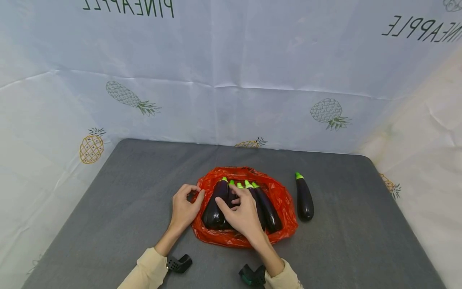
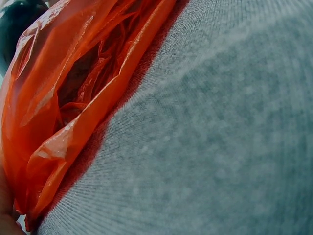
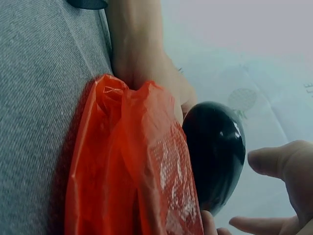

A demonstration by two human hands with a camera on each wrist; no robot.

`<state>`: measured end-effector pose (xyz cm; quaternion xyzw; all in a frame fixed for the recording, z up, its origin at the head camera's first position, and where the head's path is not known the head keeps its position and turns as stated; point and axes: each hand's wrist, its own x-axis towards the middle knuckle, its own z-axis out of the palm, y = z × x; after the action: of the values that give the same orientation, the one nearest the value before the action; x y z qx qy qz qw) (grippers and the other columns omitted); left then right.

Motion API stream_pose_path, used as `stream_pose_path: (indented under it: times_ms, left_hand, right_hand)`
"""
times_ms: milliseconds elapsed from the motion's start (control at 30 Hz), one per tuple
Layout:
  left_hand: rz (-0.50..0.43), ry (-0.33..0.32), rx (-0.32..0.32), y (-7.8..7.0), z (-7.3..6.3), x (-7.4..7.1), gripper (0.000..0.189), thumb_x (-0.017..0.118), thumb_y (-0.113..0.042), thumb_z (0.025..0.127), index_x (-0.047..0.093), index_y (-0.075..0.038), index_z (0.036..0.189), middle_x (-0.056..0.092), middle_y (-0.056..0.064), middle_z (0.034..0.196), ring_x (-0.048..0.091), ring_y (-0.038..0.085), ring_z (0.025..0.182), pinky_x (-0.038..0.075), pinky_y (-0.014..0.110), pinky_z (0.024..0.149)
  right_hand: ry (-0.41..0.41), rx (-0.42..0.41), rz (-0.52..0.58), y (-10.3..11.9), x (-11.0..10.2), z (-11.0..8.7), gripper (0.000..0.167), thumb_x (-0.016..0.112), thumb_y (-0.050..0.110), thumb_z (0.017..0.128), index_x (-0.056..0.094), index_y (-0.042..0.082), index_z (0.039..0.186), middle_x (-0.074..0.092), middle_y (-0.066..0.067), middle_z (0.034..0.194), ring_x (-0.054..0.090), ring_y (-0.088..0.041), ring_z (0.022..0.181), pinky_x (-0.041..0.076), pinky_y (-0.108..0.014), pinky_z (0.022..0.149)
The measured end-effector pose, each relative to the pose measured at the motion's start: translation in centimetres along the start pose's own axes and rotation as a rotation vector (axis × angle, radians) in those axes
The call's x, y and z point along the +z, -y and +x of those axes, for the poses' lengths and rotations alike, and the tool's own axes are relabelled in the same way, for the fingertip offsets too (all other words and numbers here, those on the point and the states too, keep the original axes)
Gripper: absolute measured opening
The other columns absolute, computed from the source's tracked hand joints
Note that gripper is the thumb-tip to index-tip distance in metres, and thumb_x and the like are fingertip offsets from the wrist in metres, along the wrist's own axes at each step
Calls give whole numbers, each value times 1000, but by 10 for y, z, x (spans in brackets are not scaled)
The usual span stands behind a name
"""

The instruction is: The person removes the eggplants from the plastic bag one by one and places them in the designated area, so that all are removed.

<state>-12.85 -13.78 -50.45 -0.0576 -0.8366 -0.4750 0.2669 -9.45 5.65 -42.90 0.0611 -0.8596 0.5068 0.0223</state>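
An opened red plastic bag [image 1: 288, 228] lies on the table with several dark purple, green-tipped eggplants [image 1: 271, 210] side by side in it. At the bag's left side, my left hand [image 1: 184, 206] pinches the rim between thumb and fingers; the left wrist view shows the red plastic [image 2: 98, 105] drawn to a corner by the fingertips. My right hand [image 1: 243, 210] is over the middle eggplants, its thumb and fingers spread apart and partly hiding them. In the right wrist view, the thumb [image 3: 269, 161] is apart from the rounded end of an eggplant [image 3: 215, 147].
One more eggplant [image 1: 304, 198] lies on the grey table [image 1: 346, 224] just right of the bag. A pale cloth with pineapple prints [image 1: 231, 112] hangs behind the table. Black devices [image 1: 179, 263] are worn at both wrists.
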Motion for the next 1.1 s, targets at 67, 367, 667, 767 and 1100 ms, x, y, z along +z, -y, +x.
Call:
stream_pose_path:
  times_ms: [67, 367, 667, 767, 1100]
  left_hand:
    - [0, 0, 3, 0, 0, 0, 8, 80, -8, 86, 72, -10, 85, 68, 4, 83, 63, 18, 75, 48, 23, 66]
    - [-3, 6, -7, 0, 1, 0, 8, 80, -7, 86, 72, -9, 86, 68, 5, 83, 63, 18, 75, 47, 23, 67]
    - [4, 6, -12, 0, -1, 0, 9, 80, -7, 85, 72, -9, 85, 69, 5, 84, 63, 18, 76, 48, 23, 68]
    - [2, 4, -7, 1, -1, 0, 9, 80, -7, 85, 72, -9, 85, 69, 5, 84, 63, 18, 75, 47, 22, 68]
    - [0, 5, -2, 1, 0, 0, 8, 80, -7, 85, 72, -10, 85, 69, 5, 83, 63, 17, 75, 47, 22, 68]
  right_hand:
    - [5, 10, -8, 1, 1, 0, 63, 75, 37, 92, 58, 0, 140, 60, -23, 123, 66, -27, 92, 58, -23, 69]
    - [16, 27, -33, 7, 4, -1, 65, 74, 38, 92, 57, -1, 141, 58, -22, 126, 65, -25, 90, 57, -28, 71]
    - [68, 22, -92, 11, 5, 1, 71, 75, 38, 91, 54, -5, 142, 58, -25, 128, 66, -23, 83, 58, -35, 74]
    - [92, 41, -97, 13, 4, 2, 70, 75, 37, 90, 54, -4, 143, 60, -23, 126, 67, -20, 81, 58, -35, 74]
    - [66, 75, -61, 14, 7, 1, 69, 76, 29, 85, 54, -1, 144, 62, -19, 122, 64, -18, 81, 56, -32, 70]
